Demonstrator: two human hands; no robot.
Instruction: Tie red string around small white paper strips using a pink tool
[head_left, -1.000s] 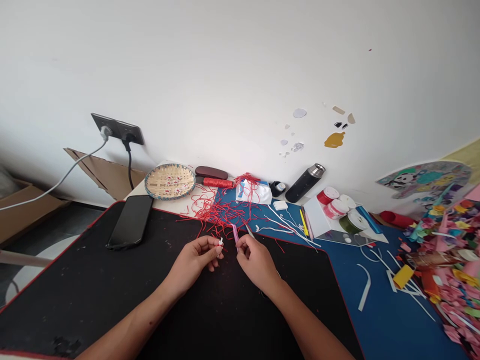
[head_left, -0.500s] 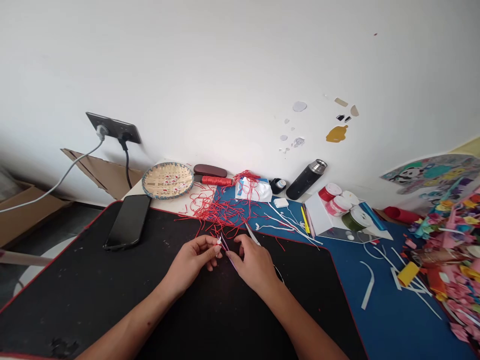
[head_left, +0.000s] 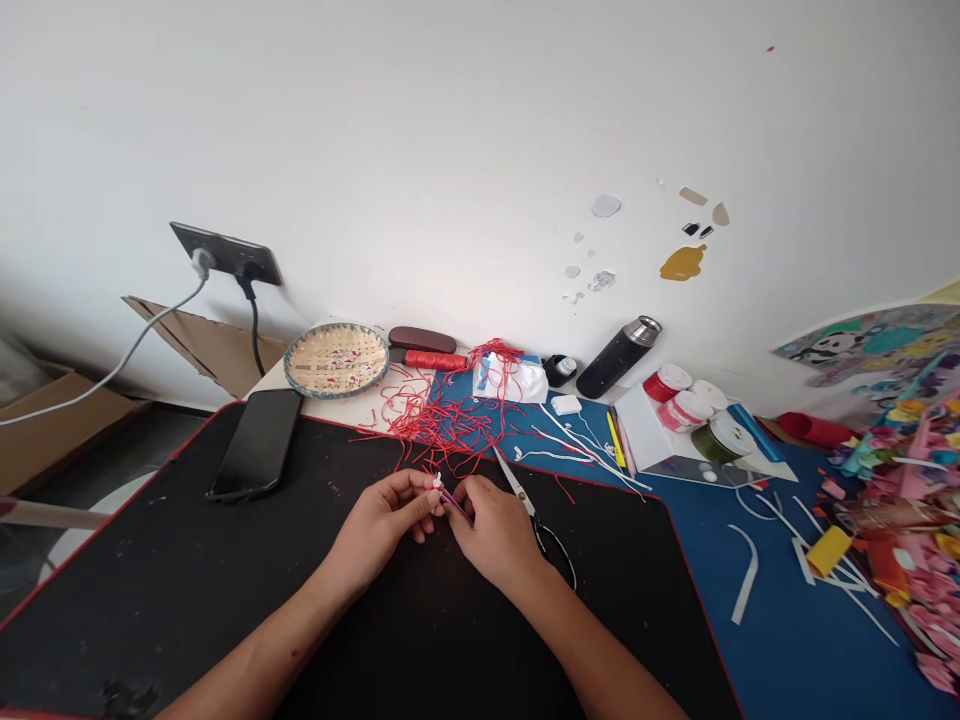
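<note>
Between the thumb and index finger of my left hand is a small white knotted piece, with a trace of red by the fingertips. My right hand is closed around slim purple tweezers, whose tips reach the left fingertips. The tweezers are mostly hidden by the fingers. Just right of that hand, scissors with black handles lie on the black mat, blades pointing away from me. Beyond both hands spreads a tangle of cut red cords.
A phone lies on the mat's left, near a woven basket. Toward the wall are a red thread spool, a black flask and ribbon rolls. White strips and colourful paper pieces are at right.
My right hand has moved left and closer to my left hand, bringing the tweezers to the white piece. More of the scissors shows now. The view has shifted slightly.
</note>
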